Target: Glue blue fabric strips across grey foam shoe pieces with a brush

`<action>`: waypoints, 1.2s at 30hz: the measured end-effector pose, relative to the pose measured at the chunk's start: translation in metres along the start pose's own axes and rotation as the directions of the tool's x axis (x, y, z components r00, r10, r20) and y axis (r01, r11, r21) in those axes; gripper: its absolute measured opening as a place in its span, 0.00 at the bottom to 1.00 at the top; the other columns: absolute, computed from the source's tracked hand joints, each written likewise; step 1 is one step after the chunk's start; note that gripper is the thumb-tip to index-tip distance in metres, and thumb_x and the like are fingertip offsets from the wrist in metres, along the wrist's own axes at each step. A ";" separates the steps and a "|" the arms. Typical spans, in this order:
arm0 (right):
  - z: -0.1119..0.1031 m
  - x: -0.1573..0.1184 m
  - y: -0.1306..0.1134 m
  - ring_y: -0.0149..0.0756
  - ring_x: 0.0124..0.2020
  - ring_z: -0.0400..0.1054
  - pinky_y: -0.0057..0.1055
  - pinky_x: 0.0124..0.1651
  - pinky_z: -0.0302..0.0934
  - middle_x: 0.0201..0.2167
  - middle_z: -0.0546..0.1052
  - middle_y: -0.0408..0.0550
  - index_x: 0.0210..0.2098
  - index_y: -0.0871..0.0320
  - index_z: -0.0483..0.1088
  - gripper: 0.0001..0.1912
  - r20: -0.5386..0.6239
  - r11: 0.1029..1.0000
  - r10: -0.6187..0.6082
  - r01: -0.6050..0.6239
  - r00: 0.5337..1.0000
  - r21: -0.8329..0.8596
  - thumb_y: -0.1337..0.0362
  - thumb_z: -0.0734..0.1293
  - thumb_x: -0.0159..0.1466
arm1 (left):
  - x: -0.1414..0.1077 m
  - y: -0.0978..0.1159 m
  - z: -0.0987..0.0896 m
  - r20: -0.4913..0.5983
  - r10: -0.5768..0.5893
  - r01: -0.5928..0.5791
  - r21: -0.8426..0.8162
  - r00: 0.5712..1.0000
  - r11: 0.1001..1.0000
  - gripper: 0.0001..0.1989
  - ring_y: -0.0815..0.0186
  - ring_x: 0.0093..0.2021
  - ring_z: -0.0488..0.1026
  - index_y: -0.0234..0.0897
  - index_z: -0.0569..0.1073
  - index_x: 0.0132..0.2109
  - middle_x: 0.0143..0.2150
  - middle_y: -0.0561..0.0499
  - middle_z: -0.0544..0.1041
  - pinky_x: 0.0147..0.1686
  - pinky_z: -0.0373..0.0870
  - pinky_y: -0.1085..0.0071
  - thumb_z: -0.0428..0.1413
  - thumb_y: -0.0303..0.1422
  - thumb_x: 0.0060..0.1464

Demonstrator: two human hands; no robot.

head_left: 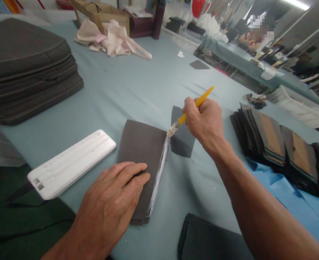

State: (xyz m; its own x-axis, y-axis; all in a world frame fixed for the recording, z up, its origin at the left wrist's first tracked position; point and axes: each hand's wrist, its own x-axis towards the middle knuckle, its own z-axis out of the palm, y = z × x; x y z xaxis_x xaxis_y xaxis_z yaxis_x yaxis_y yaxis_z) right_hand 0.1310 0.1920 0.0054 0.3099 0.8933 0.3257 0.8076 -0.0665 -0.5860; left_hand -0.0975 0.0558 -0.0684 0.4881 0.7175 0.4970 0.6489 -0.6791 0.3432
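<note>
Brush hand at the far right corner, flat hand nearer us on the dark panel
So our dark panel (141,142) sits mid-surface (145,86), long axis near to far, far end leaning a bit right. Our left hand (116,202) lies open on its near left part, and our right hand (205,121), well apart from it, is closed round the yellow brush (205,96), just right of the far corner. The white strip (159,177) runs down the panel's right edge. Can't tell if the bristles press or just hover, our left hand hides the near left edge, and the frame cuts off the near black piece (210,240).
</note>
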 end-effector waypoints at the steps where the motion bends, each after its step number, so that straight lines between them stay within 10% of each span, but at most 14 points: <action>1: -0.002 0.001 0.000 0.31 0.20 0.60 0.34 0.29 0.51 0.14 0.66 0.40 0.20 0.57 0.71 0.23 -0.016 1.000 -0.007 0.007 1.000 0.025 0.66 0.66 0.73 | 0.000 0.000 -0.001 0.003 0.003 -0.003 -0.001 1.000 1.000 0.15 0.59 0.55 0.76 0.38 0.78 0.54 0.56 0.50 0.82 0.55 0.72 0.59 0.48 0.24 0.71; 7: -0.025 -0.022 -0.007 0.29 0.16 0.58 0.28 0.21 0.49 0.14 0.67 0.39 0.24 0.57 0.74 0.18 -0.093 0.934 0.008 0.025 0.996 0.358 0.62 0.67 0.71 | 0.005 0.008 -0.002 0.012 -0.046 0.046 0.031 0.999 0.998 0.15 0.58 0.53 0.79 0.38 0.79 0.51 0.55 0.50 0.83 0.54 0.77 0.58 0.48 0.23 0.69; 14: -0.014 -0.090 -0.023 0.29 0.16 0.60 0.25 0.18 0.54 0.16 0.69 0.40 0.29 0.56 0.75 0.22 0.109 0.753 0.001 -0.072 0.994 0.654 0.44 0.73 0.67 | 0.009 0.033 0.004 0.017 -0.173 0.170 0.112 0.985 0.979 0.10 0.56 0.52 0.81 0.37 0.79 0.48 0.51 0.47 0.84 0.53 0.81 0.57 0.53 0.28 0.67; 36: 0.014 -0.101 -0.046 0.26 0.12 0.55 0.23 0.14 0.48 0.12 0.63 0.38 0.25 0.56 0.72 0.27 0.345 0.761 -0.077 -0.168 0.935 0.627 0.41 0.73 0.66 | -0.005 0.049 0.020 -0.093 -0.188 0.207 0.283 0.978 0.936 0.21 0.59 0.62 0.78 0.32 0.79 0.55 0.60 0.44 0.82 0.64 0.70 0.63 0.41 0.30 0.74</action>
State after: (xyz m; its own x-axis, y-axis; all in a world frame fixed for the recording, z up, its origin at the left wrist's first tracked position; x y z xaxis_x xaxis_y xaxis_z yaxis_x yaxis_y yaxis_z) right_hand 0.0553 0.1107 -0.0110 0.0541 0.9941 0.0939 0.2477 0.0778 -0.9657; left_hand -0.0567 0.0218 -0.0701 0.3010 0.8150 0.4952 0.8740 -0.4435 0.1987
